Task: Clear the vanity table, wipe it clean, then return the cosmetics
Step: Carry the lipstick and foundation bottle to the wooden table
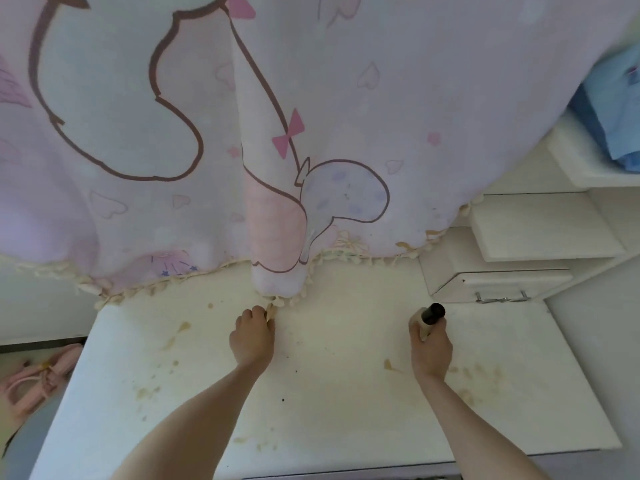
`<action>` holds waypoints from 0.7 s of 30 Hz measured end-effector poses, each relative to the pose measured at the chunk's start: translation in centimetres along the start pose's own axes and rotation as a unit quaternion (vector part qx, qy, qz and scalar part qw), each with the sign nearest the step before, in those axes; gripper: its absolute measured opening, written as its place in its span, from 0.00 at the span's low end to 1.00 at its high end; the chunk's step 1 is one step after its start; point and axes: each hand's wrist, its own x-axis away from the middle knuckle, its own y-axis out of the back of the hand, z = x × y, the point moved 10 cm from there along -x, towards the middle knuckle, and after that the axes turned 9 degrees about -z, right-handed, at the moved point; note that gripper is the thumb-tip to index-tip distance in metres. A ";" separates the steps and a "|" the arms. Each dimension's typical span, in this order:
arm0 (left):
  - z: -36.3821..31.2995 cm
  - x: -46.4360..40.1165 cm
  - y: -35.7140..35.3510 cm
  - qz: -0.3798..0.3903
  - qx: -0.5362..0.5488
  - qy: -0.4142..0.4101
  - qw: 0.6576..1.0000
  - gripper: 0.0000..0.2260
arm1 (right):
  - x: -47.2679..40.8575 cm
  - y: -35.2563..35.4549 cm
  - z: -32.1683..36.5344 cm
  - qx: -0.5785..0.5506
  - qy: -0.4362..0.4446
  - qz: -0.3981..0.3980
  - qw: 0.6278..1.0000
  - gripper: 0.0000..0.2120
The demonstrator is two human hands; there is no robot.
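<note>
The white vanity table top (pixel 329 393) fills the lower half of the head view, marked with yellowish-brown stains and a few dark specks. A pink cartoon-print curtain (pixel 242 133) with a cream tassel fringe hangs over its back edge. My left hand (pixel 252 336) pinches the fringe at the curtain's lower fold near the table's middle. My right hand (pixel 430 344) grips a beige cosmetic bottle with a black cap (pixel 433 314), held just above the table's right side, cap pointing away from me.
White stepped shelves and a small drawer with a metal handle (pixel 500 284) stand at the back right. Blue fabric (pixel 616 109) lies on the top shelf. Pink sandals (pixel 38 379) sit on the floor to the left of the table.
</note>
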 end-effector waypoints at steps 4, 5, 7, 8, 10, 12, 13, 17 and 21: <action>-0.6 1.6 -0.2 -0.010 -0.002 -0.013 1.000 0.07 | -0.1 -0.3 0.8 0.000 0.022 0.006 1.000 0.11; -0.9 2.4 -0.3 -0.012 0.001 -0.024 1.000 0.06 | 0.1 -0.5 1.1 -0.002 0.024 0.012 1.000 0.12; -1.7 4.1 -0.5 -0.017 0.015 -0.068 0.997 0.06 | 0.4 -1.1 1.6 -0.002 0.033 0.031 0.999 0.13; -2.2 5.1 -0.7 -0.012 0.012 -0.096 0.995 0.09 | 0.7 -1.4 1.9 0.002 0.037 0.042 0.998 0.14; -2.9 6.5 -1.1 -0.009 -0.014 -0.135 0.991 0.14 | 1.3 -2.2 2.1 0.003 0.040 0.065 0.997 0.15; -3.5 7.1 -1.4 -0.004 -0.032 -0.150 0.988 0.17 | 2.2 -2.9 2.3 -0.006 0.041 0.089 0.995 0.16; -4.0 7.2 -1.5 -0.006 -0.039 -0.160 0.986 0.18 | 2.7 -3.2 2.4 -0.015 0.044 0.101 0.994 0.17; -6.9 7.0 -2.3 -0.001 -0.064 -0.207 0.976 0.17 | 3.8 -4.0 2.7 -0.042 0.067 0.131 0.988 0.18; -9.0 7.0 -3.3 0.021 -0.079 -0.244 0.966 0.17 | 3.8 -4.2 3.1 -0.066 0.060 0.146 0.985 0.09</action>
